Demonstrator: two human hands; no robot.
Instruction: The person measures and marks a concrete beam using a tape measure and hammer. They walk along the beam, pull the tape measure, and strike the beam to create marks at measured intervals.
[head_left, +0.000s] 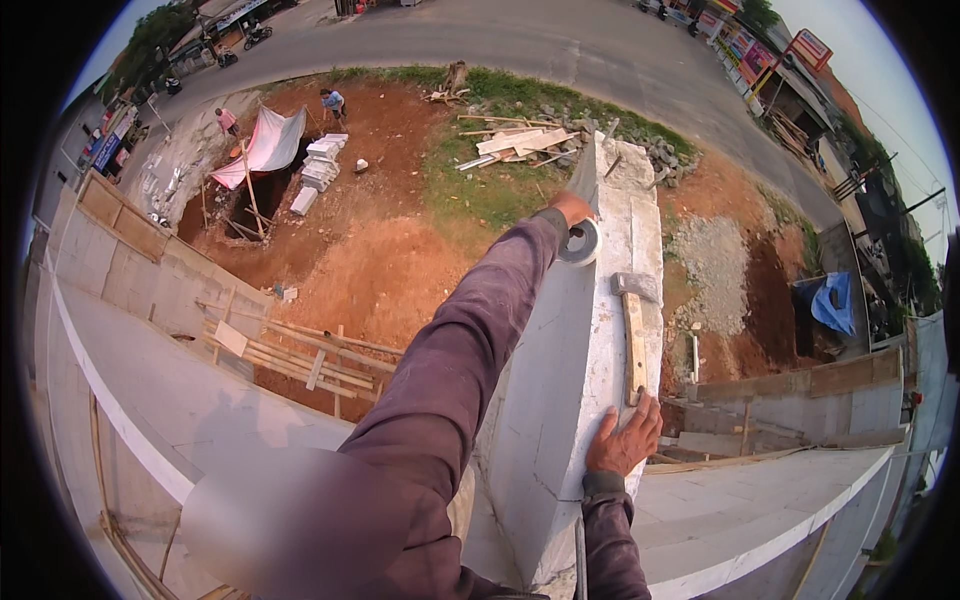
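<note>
In front of me runs the narrow white top of a block wall [600, 330]. My left hand [572, 208] reaches far out to its left face, closed at a round grey thing [580, 243] with a pale rim and dark centre. Whether this is a roll or a tool's disc I cannot make out, and most of the fingers are hidden. Closer in, my right hand [628, 435] rests on the wall top with its fingers spread. Just beyond those fingertips lies a hammer [634, 340], its wooden handle toward me and its grey block-like head away.
Red soil lies far below on both sides. Bamboo poles [320, 360] cross at the left, near a pit under a pale sheet [272, 145]. Two people stand by it. Boards [525, 145] and rubble lie past the wall's end, with a blue tarp [832, 302] at right.
</note>
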